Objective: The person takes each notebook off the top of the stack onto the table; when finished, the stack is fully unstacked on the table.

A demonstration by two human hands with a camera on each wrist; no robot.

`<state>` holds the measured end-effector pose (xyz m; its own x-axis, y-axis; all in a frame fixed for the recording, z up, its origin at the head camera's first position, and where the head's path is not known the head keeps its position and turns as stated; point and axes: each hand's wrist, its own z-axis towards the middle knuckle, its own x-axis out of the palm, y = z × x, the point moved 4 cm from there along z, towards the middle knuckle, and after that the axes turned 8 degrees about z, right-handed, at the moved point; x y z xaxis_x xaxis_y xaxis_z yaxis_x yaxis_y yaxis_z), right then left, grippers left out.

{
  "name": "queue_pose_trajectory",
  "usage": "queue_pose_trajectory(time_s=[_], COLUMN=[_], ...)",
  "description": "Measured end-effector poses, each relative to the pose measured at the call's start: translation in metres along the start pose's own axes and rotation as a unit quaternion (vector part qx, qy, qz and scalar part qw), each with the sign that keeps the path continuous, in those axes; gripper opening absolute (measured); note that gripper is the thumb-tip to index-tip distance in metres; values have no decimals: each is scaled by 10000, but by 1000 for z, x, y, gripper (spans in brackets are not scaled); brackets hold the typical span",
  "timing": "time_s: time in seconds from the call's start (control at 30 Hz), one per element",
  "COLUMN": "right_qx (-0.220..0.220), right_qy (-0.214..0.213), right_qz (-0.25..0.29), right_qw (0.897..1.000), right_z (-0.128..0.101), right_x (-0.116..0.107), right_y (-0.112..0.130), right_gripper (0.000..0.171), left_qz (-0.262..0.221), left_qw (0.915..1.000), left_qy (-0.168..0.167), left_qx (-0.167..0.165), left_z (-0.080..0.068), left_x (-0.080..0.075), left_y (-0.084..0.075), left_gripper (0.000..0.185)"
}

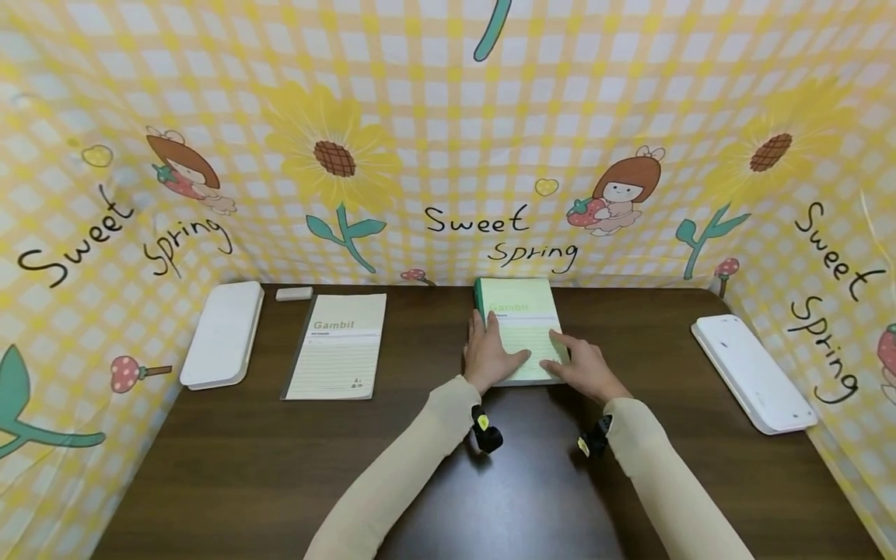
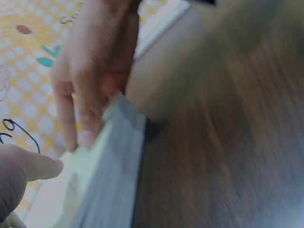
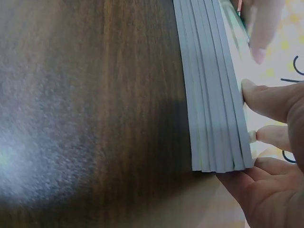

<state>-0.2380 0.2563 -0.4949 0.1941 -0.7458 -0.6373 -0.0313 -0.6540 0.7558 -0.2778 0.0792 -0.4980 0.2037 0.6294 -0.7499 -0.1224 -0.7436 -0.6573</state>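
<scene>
A stack of thin green-covered notebooks (image 1: 521, 319) lies at the middle back of the dark wooden table (image 1: 280, 467). My left hand (image 1: 490, 354) rests flat on its near left part, fingers straight and thumb stretched across the cover. My right hand (image 1: 581, 365) lies on the near right corner, with its index finger pointing onto the cover. The right wrist view shows the grey page edges of the stack (image 3: 213, 95) with fingertips (image 3: 251, 92) on the top cover. The left wrist view is blurred; fingers touch the top of the stack (image 2: 109, 166) there.
A single cream "Gambit" notebook (image 1: 339, 346) lies to the left. A white oblong case (image 1: 222, 334) sits at the far left, with a small white eraser (image 1: 294, 293) behind it. Another white case (image 1: 752, 373) lies at the right. Patterned cloth walls enclose the table.
</scene>
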Motion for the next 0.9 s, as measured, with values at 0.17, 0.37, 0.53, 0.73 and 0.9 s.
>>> queue_pose_trajectory(time_s=[0.17, 0.37, 0.53, 0.73, 0.9], right_qx=[-51, -42, -56, -303, -473], right_qy=[10, -27, 38, 63, 34], right_qz=[-137, -90, -48, -5, -27], right_qw=[9999, 9999, 10000, 9995, 9989], right_z=[2, 2, 2, -1, -8], right_x=[-2, -1, 6, 9, 5], right_y=[0, -1, 1, -3, -5], right_gripper=[66, 66, 66, 71, 66], left_qz=[-745, -1524, -1055, -1409, -1556], left_qw=[9966, 9882, 9940, 9897, 9876], left_qy=[-352, -119, 239, 204, -54], left_qx=[-40, -31, 184, 116, -211], left_z=[0, 7, 8, 6, 1], left_x=[-13, -24, -27, -31, -48], left_y=[-10, -13, -1, 10, 23], left_gripper=[74, 47, 48, 46, 49])
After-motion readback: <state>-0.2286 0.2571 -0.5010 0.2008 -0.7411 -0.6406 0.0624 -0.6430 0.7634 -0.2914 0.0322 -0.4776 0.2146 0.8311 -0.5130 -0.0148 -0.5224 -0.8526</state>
